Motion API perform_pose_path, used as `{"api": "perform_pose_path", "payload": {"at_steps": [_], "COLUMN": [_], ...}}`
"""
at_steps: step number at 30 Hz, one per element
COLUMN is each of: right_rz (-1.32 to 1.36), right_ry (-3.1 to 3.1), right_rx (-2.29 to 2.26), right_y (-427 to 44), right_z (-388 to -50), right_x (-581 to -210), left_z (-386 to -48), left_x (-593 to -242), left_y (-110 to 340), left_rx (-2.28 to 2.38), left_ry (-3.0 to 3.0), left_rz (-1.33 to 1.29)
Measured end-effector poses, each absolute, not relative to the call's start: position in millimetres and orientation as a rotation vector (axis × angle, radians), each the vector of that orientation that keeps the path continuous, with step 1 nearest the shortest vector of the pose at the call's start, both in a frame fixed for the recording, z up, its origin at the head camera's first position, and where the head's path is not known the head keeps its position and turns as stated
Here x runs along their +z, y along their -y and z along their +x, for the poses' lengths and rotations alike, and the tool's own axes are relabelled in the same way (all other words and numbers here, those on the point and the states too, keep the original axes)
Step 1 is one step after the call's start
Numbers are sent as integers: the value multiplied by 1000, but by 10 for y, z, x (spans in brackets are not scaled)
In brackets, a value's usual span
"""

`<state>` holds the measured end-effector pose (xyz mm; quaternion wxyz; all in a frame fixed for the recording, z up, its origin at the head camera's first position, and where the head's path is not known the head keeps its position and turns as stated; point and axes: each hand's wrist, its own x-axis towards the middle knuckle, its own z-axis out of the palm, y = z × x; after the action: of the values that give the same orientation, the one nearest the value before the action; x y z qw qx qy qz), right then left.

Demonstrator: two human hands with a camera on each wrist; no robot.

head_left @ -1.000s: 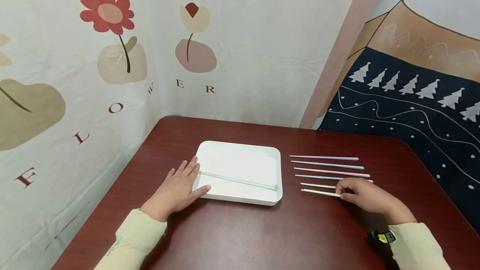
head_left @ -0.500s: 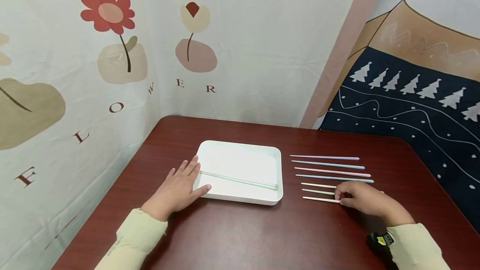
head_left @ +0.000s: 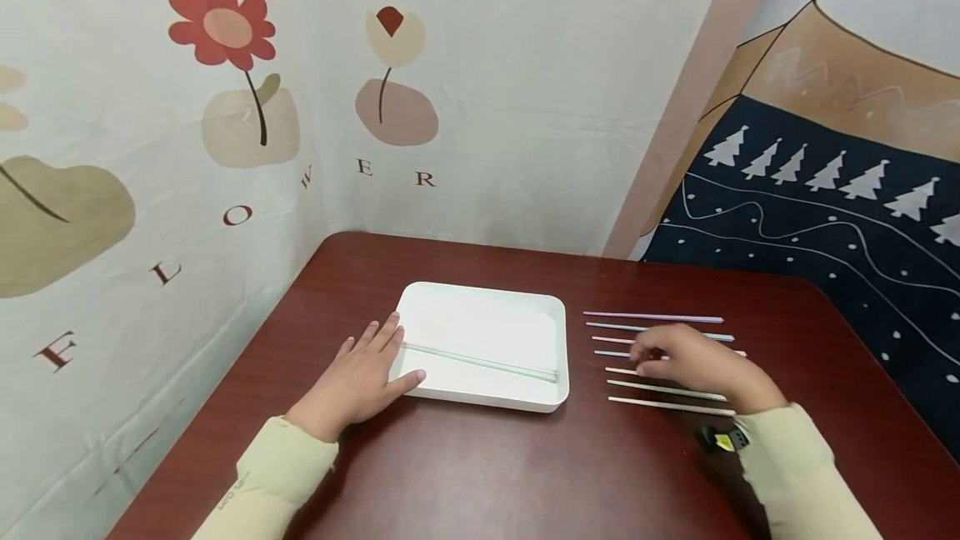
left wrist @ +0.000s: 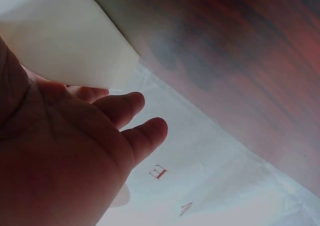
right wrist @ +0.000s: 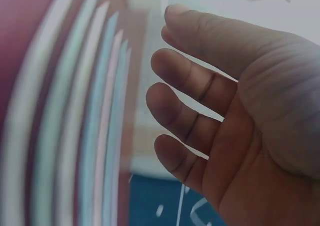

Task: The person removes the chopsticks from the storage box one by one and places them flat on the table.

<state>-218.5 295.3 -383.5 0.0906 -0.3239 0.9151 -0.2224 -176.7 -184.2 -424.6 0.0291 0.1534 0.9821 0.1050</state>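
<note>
My left hand (head_left: 358, 380) rests on the left edge of the white tray (head_left: 480, 315), fingers straight and spread, thumb over the front rim. Pale green and white chopsticks (head_left: 480, 361) lie slantwise together in that tray. Over a row of several separate chopsticks on the right, my right hand (head_left: 693, 361) hovers with loosely bent fingers and nothing between them; the right wrist view shows this hand (right wrist: 215, 105) apart from the sticks. A cream chopstick (head_left: 671, 407) lies nearest me, then a light green chopstick (head_left: 667, 391). Farthest is a purple chopstick (head_left: 652, 317). The hand partly covers the middle ones.
The dark red-brown table (head_left: 487, 473) meets a white printed cloth (head_left: 487, 148) along its back and left. A navy cloth with white trees (head_left: 810, 215) hangs at the right. The tray stands left of the chopstick row.
The right hand has set the cream chopstick down apart in front of the green one, let go, and moved up and left over the row. The left hand stays on the tray.
</note>
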Motion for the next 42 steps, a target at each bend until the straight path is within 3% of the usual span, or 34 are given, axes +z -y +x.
{"api": "perform_pose_path", "payload": {"at_steps": [13,24,42], "right_rz": [-1149,-1232,-1126], "right_ry": [-2570,-2306,-2284], "right_rx": [-780,-849,-796], "right_y": [-1804,-1133,-775], "right_z": [-2739,-3033,-3027], "right_x": [-3726,-3978,-4289], "left_z": [-1791,-1768,-1783], "left_x": [-4253,-4257,-4263], "left_y": [1813,1822,1827], "left_rx": [311,311,300], "left_ry": [-3031,-3035,-3032], "left_rz": [478,465,466]}}
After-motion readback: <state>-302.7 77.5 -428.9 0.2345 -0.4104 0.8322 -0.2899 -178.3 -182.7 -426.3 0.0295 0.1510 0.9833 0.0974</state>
